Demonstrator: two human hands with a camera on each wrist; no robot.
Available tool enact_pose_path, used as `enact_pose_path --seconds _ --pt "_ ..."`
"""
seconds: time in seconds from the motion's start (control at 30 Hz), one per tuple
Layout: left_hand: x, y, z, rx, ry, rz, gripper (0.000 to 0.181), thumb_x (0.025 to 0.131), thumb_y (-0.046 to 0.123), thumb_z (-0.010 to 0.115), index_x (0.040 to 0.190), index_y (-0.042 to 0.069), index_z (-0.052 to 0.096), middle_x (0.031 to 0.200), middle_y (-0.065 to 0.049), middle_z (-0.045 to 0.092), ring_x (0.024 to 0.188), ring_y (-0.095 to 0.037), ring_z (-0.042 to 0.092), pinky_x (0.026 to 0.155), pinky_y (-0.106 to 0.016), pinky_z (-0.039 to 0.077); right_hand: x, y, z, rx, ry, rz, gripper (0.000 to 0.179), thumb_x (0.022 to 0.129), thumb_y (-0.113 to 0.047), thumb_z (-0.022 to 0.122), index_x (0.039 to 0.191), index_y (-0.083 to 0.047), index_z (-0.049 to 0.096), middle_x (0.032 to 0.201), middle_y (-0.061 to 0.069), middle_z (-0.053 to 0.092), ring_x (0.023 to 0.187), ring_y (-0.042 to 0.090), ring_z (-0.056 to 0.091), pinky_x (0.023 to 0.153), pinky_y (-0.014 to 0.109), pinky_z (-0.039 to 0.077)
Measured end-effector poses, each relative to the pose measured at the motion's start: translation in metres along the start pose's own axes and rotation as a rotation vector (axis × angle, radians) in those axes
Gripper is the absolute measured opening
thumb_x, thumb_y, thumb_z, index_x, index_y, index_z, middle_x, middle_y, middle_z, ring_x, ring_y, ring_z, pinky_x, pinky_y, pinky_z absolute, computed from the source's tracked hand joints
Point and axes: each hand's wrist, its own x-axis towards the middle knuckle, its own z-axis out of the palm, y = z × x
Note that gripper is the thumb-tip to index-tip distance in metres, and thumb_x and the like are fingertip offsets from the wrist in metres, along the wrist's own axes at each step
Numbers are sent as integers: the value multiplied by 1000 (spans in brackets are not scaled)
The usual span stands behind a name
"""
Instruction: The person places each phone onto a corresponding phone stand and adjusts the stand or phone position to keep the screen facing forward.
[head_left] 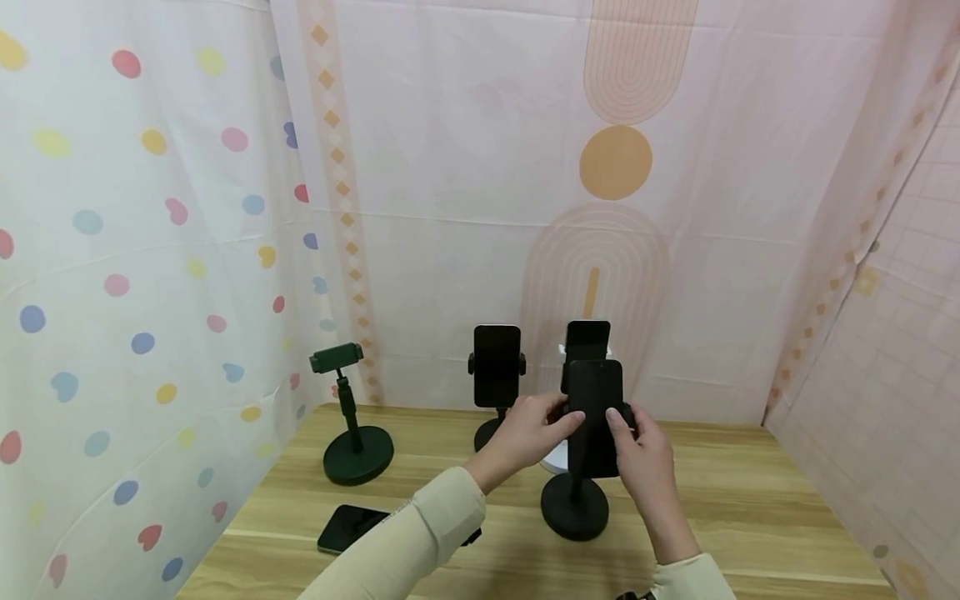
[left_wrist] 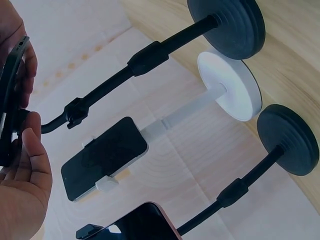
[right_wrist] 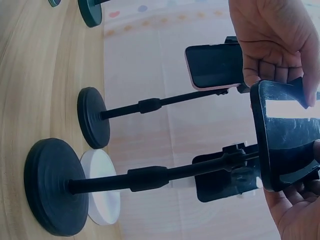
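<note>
A black smartphone stands upright at the top of a black phone stand, nearest to me among the stands. My left hand holds the phone and its clamp from the left, thumb at the screen's edge and fingers behind. On the opposite side my right hand grips the same phone and clamp, its thumb across the front edge. The right wrist view shows the phone's screen with a bright reflection. The stand's thin pole runs from the clamp down to its round base. The clamp is mostly hidden by fingers and phone.
Behind stand a white stand with a phone and another black stand with a phone. A green stand at left has no phone. Another phone lies on the wooden table, partly behind my left sleeve.
</note>
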Motion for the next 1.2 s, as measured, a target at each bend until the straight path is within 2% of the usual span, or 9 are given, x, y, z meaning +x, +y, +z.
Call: enact_pose_path --seconds 0.27,0.5,0.6,0.83,1.0,1.2 --pt "2 -4 -3 -17 -11 -21 20 102 31 58 102 13 67 83 6 62 70 -10 54 62 -25 47 1 0 3 40 -1 17 43 103 -33 56 128 1 58 109 19 65 91 23 61 70 24 50" --pt "3 -6 -5 -42 -15 -41 19 102 30 57 106 14 67 87 7 64 73 -10 56 65 -26 48 3 1 5 66 -3 33 44 102 -37 56 126 0 61 106 18 65 89 21 60 72 26 50" --pt "3 -5 -4 -50 -11 -56 20 102 31 58 103 14 67 85 5 64 73 -11 56 66 -27 48 5 1 6 60 3 35 44 102 -38 55 122 0 63 101 16 65 86 19 58 72 26 49" --pt "1 -5 0 -96 -2 -84 29 102 39 55 111 14 68 97 5 68 85 -8 62 76 -29 51 6 0 6 47 -8 32 43 102 -35 56 121 3 63 101 16 66 86 19 58 72 25 49" --pt "2 -5 1 -87 3 -77 27 103 38 54 105 13 67 89 4 65 77 -10 57 69 -28 49 6 -2 7 29 -2 43 43 102 -35 56 121 4 63 108 17 66 91 23 58 75 24 48" --pt "6 -6 -1 -64 -5 -58 26 103 34 55 102 9 64 78 2 56 69 -11 51 61 -26 44 5 -3 11 32 30 28 40 102 -31 58 117 5 64 100 16 67 84 19 58 71 23 48"
